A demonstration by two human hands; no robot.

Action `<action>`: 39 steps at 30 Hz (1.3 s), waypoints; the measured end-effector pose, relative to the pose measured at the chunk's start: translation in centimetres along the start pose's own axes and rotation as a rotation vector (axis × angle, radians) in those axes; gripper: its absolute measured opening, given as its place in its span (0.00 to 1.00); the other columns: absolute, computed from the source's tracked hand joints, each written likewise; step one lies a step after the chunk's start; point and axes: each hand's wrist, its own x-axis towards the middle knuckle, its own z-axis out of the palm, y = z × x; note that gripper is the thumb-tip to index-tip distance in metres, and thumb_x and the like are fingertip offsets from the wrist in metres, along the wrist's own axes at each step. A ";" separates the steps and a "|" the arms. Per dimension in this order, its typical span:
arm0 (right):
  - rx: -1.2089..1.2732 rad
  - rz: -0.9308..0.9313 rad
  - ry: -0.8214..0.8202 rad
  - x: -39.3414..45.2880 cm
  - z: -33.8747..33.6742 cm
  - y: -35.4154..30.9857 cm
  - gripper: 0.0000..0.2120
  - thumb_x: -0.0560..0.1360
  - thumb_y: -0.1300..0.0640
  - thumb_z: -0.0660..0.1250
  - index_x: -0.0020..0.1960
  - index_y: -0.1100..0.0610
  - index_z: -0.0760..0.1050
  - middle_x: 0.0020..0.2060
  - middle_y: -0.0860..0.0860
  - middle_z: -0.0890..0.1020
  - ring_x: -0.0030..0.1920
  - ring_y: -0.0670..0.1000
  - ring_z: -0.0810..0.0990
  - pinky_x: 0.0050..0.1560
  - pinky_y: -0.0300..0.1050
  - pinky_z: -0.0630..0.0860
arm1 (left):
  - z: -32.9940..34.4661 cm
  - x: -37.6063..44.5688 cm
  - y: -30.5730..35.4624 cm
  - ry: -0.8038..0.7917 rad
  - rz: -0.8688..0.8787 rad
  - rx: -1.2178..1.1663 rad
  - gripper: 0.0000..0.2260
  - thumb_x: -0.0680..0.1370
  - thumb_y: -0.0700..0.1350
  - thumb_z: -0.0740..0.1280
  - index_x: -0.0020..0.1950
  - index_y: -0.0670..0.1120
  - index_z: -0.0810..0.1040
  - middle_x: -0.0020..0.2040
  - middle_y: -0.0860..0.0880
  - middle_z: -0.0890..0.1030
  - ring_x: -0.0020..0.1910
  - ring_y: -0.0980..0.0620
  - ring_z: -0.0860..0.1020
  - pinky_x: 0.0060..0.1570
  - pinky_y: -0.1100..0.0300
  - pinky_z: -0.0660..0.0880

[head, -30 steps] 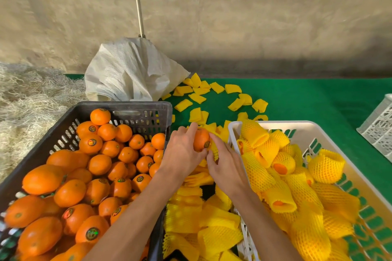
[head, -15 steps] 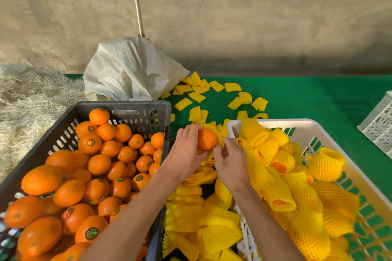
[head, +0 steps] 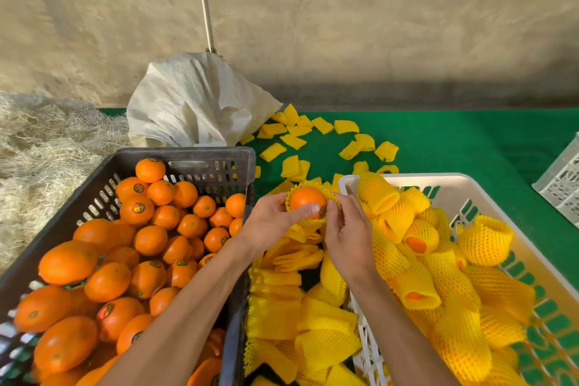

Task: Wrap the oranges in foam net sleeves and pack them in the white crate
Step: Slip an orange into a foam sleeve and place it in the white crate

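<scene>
Oranges (head: 150,240) fill the dark crate (head: 191,155) at the left, a heap of loose, unwrapped fruit, many with small round stickers. To the right stands the white crate (head: 463,185), holding a pile of wrapped oranges (head: 421,236) in yellow net, their orange ends showing here and there. Both crates sit on a green desk (head: 454,141). Behind the dark crate slumps a white sack (head: 194,103), and a thin pole rises from behind it against the wall. Pale straw (head: 40,147) is heaped at the far left. A second white crate (head: 564,178) shows only its corner at the right edge.

Between the two main crates lies a stack of flat yellow foam sleeves (head: 300,326), and more flat ones are scattered on the desk (head: 316,141) beyond.

Just above that gap, both hands work on one orange (head: 305,199), which sits partly inside a foam sleeve (head: 313,222); its top is bare and the net's frilled edge rings it. The left hand (head: 272,222) grips the orange, thumb across its front. The right hand (head: 351,235) pinches the sleeve's edge at the orange's right side, fingers curled.
</scene>
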 end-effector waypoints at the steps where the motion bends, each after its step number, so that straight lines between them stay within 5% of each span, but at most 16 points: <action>1: -0.011 -0.003 -0.001 0.0 0.0 0.0 0.14 0.85 0.56 0.60 0.64 0.63 0.77 0.55 0.54 0.79 0.55 0.52 0.78 0.52 0.44 0.79 | 0.1 0.0 -0.1 0.004 0.007 0.012 0.25 0.70 0.59 0.78 0.63 0.50 0.82 0.56 0.52 0.86 0.56 0.51 0.84 0.62 0.44 0.79; 7: -0.115 -0.057 0.054 0.0 -0.1 -0.4 0.13 0.85 0.59 0.61 0.64 0.63 0.78 0.55 0.56 0.79 0.52 0.52 0.79 0.46 0.39 0.75 | 1.4 -0.1 -0.9 0.216 0.106 0.225 0.29 0.70 0.60 0.80 0.63 0.56 0.69 0.56 0.59 0.76 0.53 0.56 0.78 0.47 0.58 0.78; 12: -0.135 -0.213 0.018 -0.6 0.8 -0.9 0.10 0.82 0.62 0.65 0.62 0.63 0.79 0.50 0.55 0.80 0.47 0.49 0.78 0.41 0.41 0.79 | 1.4 -0.1 -0.8 0.294 0.063 0.073 0.28 0.72 0.49 0.80 0.63 0.53 0.67 0.59 0.46 0.77 0.51 0.47 0.82 0.42 0.46 0.85; 15: -0.160 -0.211 0.022 -0.4 0.6 -0.5 0.09 0.81 0.57 0.68 0.59 0.59 0.79 0.49 0.50 0.77 0.45 0.47 0.76 0.37 0.42 0.78 | 1.5 -0.3 -0.9 0.253 0.175 0.174 0.28 0.73 0.43 0.79 0.66 0.55 0.67 0.60 0.44 0.76 0.54 0.44 0.79 0.51 0.44 0.81; 19: -0.170 -0.102 -0.067 -0.2 0.5 0.4 0.21 0.84 0.44 0.60 0.74 0.52 0.70 0.67 0.50 0.73 0.64 0.47 0.73 0.53 0.40 0.78 | 1.8 -0.4 -1.0 0.110 0.320 0.241 0.29 0.73 0.37 0.78 0.69 0.54 0.71 0.63 0.48 0.76 0.62 0.45 0.76 0.59 0.46 0.78; 23: -0.045 -0.007 -0.060 0.3 -0.1 1.0 0.18 0.85 0.49 0.59 0.69 0.56 0.77 0.61 0.52 0.76 0.61 0.51 0.77 0.56 0.49 0.81 | 1.7 -0.3 -0.8 0.040 0.207 0.192 0.28 0.76 0.52 0.77 0.73 0.57 0.71 0.67 0.54 0.75 0.63 0.52 0.76 0.56 0.62 0.78; 26: -0.119 -0.018 -0.052 0.5 -0.5 1.3 0.15 0.85 0.52 0.59 0.62 0.61 0.78 0.56 0.53 0.78 0.54 0.52 0.78 0.50 0.47 0.79 | 1.6 -0.3 -0.7 0.026 0.136 0.183 0.34 0.73 0.60 0.74 0.77 0.54 0.70 0.70 0.53 0.75 0.65 0.52 0.76 0.61 0.57 0.79; 30: -0.267 -0.097 0.016 0.3 -0.4 0.5 0.16 0.85 0.54 0.57 0.58 0.63 0.78 0.53 0.57 0.79 0.48 0.55 0.79 0.40 0.42 0.74 | 1.8 -0.1 -0.7 0.064 0.095 0.246 0.34 0.73 0.59 0.77 0.76 0.51 0.72 0.66 0.52 0.78 0.64 0.50 0.77 0.62 0.50 0.80; 39: -0.245 -0.377 0.068 -0.1 0.3 -1.0 0.16 0.86 0.51 0.57 0.58 0.61 0.78 0.52 0.55 0.80 0.47 0.52 0.82 0.38 0.44 0.82 | 1.5 0.2 -0.7 0.286 0.075 0.271 0.25 0.74 0.60 0.75 0.67 0.52 0.77 0.55 0.55 0.82 0.53 0.56 0.80 0.50 0.61 0.78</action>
